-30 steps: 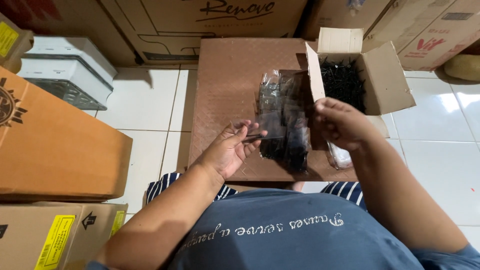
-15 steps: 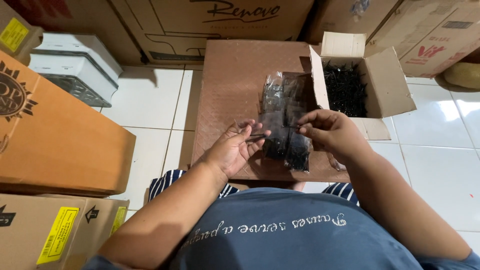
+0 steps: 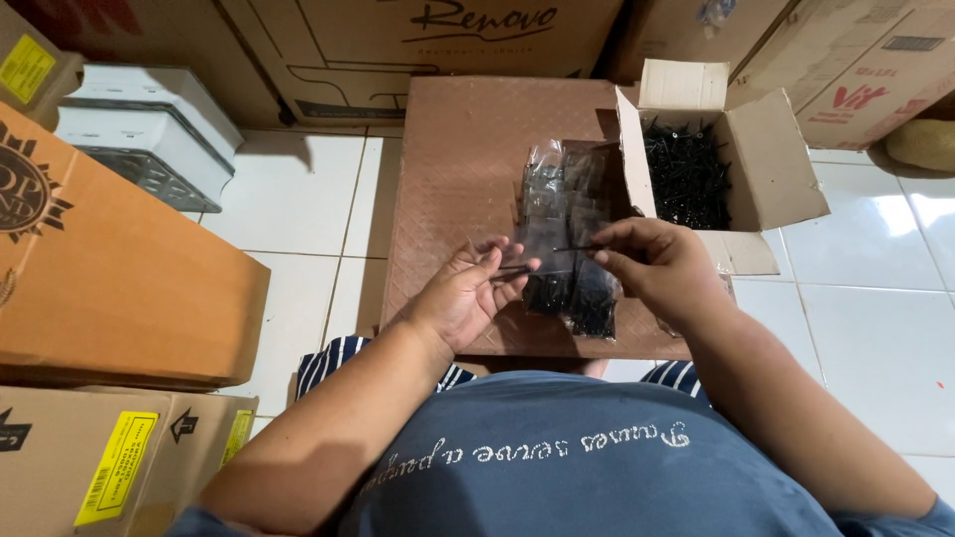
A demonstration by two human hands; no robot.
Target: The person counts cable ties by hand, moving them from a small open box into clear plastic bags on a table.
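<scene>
Both hands pinch little black screws above the brown board.
Left hand (image 3: 468,298) and right hand (image 3: 652,264) each hold a screw (image 3: 577,248): hard, light, pointy; best pinched mid-shaft.

A large orange-brown cardboard box (image 3: 109,268) was seen at the left of the frame, with a smaller carton bearing a yellow label (image 3: 109,467) below it in the lower left corner. A white plastic crate (image 3: 149,134) was placed in the upper left, on the white tiled floor (image 3: 298,199). Big cardboard boxes (image 3: 428,45) were stacked along the top edge, and further cartons (image 3: 856,70) were set in the upper right corner.
</scene>
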